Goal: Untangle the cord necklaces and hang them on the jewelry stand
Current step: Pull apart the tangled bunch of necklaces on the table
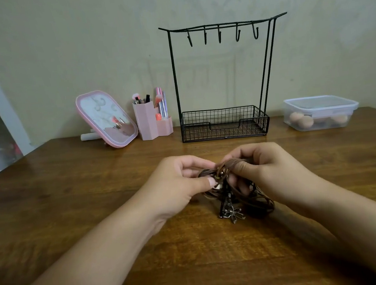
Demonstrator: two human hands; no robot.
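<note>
Just below the middle of the frame, a tangled bundle of brown cord necklaces [230, 191] is held over the wooden counter [73, 199], its flower-shaped metal pendant [235, 214] hanging at the bottom, while the left hand [179, 184] pinches the cords from the left with curled fingers and thumb and the right hand [270, 169] grips them from the right, cords draped over its fingers [242, 167]. Behind them, at centre top, stands the black wire jewelry stand [222, 79] with bare hooks, a pink mirror [105, 118] and pink brush holder [148, 123] to its left, and a clear lidded box [320, 112] at the right edge.
</note>
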